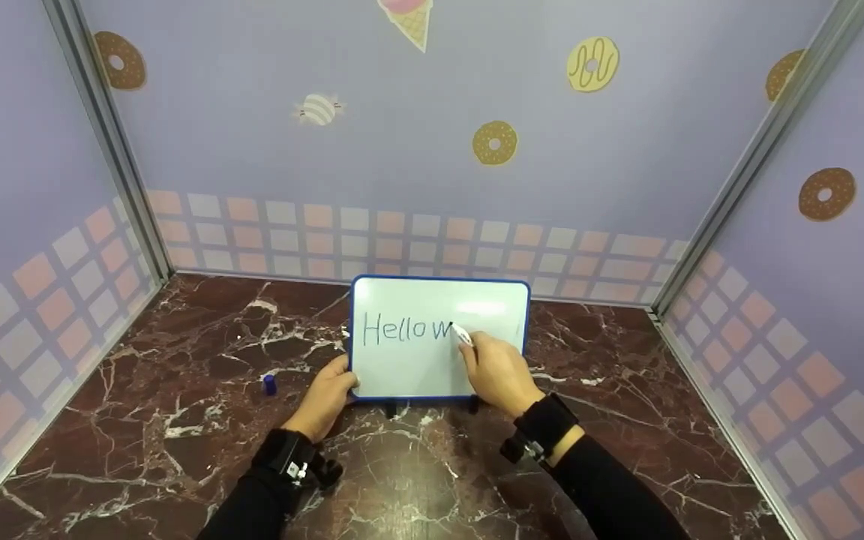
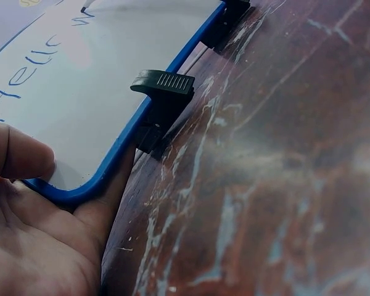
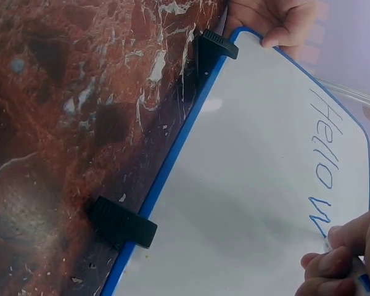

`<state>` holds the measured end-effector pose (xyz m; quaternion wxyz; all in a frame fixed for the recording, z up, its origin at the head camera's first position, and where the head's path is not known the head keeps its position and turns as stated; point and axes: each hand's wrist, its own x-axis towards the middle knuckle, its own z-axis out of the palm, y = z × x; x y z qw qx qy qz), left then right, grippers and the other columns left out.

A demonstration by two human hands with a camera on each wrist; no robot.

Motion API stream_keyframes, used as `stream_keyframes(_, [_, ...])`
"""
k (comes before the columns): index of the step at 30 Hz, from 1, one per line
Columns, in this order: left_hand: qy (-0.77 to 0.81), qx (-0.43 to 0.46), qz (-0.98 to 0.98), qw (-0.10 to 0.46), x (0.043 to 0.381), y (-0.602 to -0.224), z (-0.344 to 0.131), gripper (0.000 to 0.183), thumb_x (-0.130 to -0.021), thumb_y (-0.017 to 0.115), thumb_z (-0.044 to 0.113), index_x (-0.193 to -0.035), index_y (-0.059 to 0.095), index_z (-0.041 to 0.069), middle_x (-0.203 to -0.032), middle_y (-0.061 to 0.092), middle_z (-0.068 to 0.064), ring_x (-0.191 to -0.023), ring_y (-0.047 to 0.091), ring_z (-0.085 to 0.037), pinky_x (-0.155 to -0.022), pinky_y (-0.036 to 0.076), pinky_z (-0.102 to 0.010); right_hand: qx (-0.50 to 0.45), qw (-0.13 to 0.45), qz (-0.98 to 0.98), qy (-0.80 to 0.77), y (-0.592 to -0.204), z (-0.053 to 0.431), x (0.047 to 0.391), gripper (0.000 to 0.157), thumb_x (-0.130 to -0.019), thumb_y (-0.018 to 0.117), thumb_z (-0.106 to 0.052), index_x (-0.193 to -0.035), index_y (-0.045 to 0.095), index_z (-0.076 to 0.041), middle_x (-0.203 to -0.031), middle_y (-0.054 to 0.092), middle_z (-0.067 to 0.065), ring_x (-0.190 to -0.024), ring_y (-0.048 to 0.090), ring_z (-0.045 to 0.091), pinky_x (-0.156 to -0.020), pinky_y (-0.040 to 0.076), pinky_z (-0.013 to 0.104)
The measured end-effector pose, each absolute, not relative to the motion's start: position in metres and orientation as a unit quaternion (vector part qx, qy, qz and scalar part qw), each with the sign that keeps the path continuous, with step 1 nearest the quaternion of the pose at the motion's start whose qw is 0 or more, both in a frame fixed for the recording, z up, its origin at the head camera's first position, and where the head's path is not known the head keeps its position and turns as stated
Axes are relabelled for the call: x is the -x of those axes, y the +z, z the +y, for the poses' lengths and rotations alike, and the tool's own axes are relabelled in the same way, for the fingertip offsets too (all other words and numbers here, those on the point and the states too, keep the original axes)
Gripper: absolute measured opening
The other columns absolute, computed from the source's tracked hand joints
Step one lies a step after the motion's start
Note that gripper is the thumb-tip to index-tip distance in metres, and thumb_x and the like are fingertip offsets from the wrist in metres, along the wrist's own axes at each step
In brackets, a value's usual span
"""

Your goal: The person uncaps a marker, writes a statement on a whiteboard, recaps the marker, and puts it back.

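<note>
A small whiteboard [image 1: 409,371] with a blue frame leans up on the table, and "Hello" followed by a "w" is written across it in dark blue. My left hand [image 1: 327,397] grips its lower left corner, thumb on the front face and fingers behind, as the left wrist view [image 2: 43,228] also shows. In my right hand [image 1: 503,371] a white marker [image 1: 462,334] is pinched, its tip on the board at the end of the "w". The right wrist view shows the fingertips [image 3: 333,265] curled round the marker's barrel, partly hiding it.
Black clip feet [image 2: 163,92] hold the board's lower edge above the marbled table [image 1: 199,450]. A blue marker cap [image 1: 270,385] stands to the left of my left hand. Patterned walls [image 1: 417,165] enclose the table at the back and both sides.
</note>
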<state>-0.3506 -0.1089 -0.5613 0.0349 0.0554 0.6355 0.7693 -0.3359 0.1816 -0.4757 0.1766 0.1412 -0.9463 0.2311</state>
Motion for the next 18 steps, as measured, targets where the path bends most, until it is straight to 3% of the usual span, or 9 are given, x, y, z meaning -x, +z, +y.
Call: stream_keyframes(18, [0.772, -0.051, 0.633, 0.034, 0.3525, -0.5615, -0.1085, 0.047, -0.089, 0.047, -0.012, -0.134, 0.061, -0.013, -0.123, 0.071, -0.021, -0.104, 0.069, -0.026, -0.087, 0.058, -0.035, -0.145, 0.178, -0.943, 0.242, -0.4764, 0.1842, 0.3325, 0.020, -0.113, 0.061, -0.022, -0.110, 0.071, -0.005, -0.084, 0.069, 0.005, -0.072, 0.064, 0.024, -0.067, 0.057, 0.048])
